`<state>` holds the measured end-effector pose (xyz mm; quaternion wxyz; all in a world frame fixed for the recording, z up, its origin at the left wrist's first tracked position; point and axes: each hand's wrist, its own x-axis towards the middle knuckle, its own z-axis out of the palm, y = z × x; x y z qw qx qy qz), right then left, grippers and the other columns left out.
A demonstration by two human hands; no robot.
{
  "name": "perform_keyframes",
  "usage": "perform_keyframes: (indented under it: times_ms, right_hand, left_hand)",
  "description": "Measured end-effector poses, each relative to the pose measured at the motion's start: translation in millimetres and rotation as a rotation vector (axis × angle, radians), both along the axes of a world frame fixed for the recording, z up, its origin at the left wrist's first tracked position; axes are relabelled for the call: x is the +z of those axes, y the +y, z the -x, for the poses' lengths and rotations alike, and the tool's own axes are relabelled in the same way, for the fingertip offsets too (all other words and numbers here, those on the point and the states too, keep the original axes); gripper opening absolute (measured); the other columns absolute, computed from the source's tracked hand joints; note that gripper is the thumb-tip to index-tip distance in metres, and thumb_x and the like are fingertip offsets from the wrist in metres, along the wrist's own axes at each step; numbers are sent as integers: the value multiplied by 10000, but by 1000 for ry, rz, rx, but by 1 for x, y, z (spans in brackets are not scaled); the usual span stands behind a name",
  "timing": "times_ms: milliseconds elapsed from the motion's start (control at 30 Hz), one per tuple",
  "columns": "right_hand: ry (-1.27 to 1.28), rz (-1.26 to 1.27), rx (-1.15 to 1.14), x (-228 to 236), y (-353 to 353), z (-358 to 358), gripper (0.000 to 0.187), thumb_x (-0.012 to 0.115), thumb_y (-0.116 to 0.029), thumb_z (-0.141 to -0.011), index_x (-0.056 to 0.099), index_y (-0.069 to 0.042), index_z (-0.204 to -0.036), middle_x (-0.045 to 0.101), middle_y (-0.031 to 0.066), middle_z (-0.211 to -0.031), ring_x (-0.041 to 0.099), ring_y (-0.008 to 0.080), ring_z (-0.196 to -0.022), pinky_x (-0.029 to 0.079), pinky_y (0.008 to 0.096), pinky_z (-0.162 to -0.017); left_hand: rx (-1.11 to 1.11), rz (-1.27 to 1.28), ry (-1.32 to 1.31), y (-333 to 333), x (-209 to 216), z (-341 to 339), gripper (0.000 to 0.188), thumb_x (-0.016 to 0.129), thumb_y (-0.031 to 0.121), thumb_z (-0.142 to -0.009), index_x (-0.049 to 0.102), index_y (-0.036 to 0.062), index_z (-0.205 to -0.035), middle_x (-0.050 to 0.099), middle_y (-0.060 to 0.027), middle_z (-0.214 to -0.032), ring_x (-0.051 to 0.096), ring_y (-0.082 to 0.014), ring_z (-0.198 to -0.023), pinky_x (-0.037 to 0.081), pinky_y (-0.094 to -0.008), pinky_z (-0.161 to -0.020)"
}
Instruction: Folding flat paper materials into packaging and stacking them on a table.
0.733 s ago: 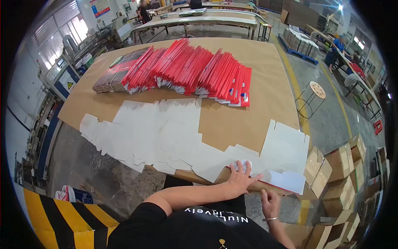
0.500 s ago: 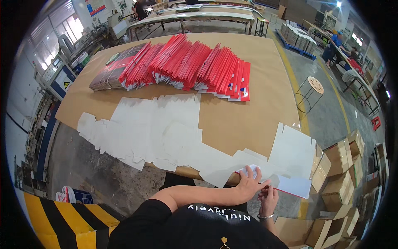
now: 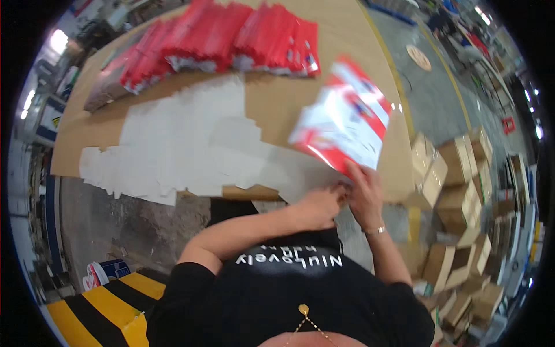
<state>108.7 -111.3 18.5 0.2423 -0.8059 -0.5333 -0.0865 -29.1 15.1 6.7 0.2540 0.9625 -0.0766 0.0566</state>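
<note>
With twelve o'clock straight ahead of the person's hands, the right hand (image 3: 365, 194) gripped a flat red-and-white printed carton (image 3: 354, 113) by its near edge, thumb and fingers closed on it; the carton stretched away toward twelve, over the near right part of the brown-covered table (image 3: 277, 115), its print blurred. A bracelet (image 3: 376, 230) circled the right wrist. The left hand (image 3: 321, 207) lay just beside the right at about eight, its fingers curled in near the carton's edge; whether they pinched anything could not be told. Toward eleven, a leaning row of red cartons (image 3: 260, 39) stood packed together on the table, with a grey-brown bundle (image 3: 107, 88) at its left end, near ten. Overlapping white card sheets (image 3: 185, 136), ragged along their outer edges, covered the table from about nine to eleven. Off the table, a round-topped stool (image 3: 418, 58) stood at one, brown cardboard boxes (image 3: 459, 202) were heaped from two to four, and a black-and-yellow striped surface (image 3: 107, 309) showed at eight, with a bucket (image 3: 113, 269) just beyond it.
</note>
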Motion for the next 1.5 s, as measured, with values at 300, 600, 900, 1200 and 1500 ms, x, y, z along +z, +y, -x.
perform_keyframes:
  times_ms: [300,600,900,1200,1500]
  right_hand:
    - [-114,321,376,4,49,-13,547,628,-376,-925,531,-127,-1402,467,92,-1466,368,352,-1390,211,600,-1161]
    - [-81,277,373,-1,13,-17,586,642,-274,-914,473,-311,-1474,350,80,-1590,296,364,-1469,185,649,-1165]
    - [-191,381,547,11,8,-34,483,682,-243,-883,605,-338,-1351,475,59,-1486,374,300,-1417,244,527,-1177]
    - [-47,296,387,4,21,-41,523,713,-467,-845,624,-331,-1342,527,81,-1286,448,295,-1292,255,547,-1146]
    - [79,270,505,-15,9,-53,690,798,-445,-739,592,-299,-1381,459,117,-1461,387,344,-1413,161,669,-1159]
  left_hand:
    - [660,-443,211,47,20,79,893,883,448,-630,550,8,-1333,449,-221,-1457,409,-390,-1362,285,-557,-1128]
    - [309,-352,138,94,2,76,274,562,176,-910,651,113,-1162,666,-73,-1124,645,-284,-972,526,-440,-770]
    - [69,456,632,185,6,-1,225,721,210,-843,715,53,-1005,733,-102,-911,689,-243,-868,514,-383,-721]
    - [243,-557,-86,92,4,78,365,704,283,-808,631,75,-1099,648,-60,-1153,604,-241,-1109,474,-400,-921]
    - [680,-48,-248,164,6,114,279,846,291,-660,781,141,-886,545,-140,-1398,446,-411,-1329,375,-493,-1114]
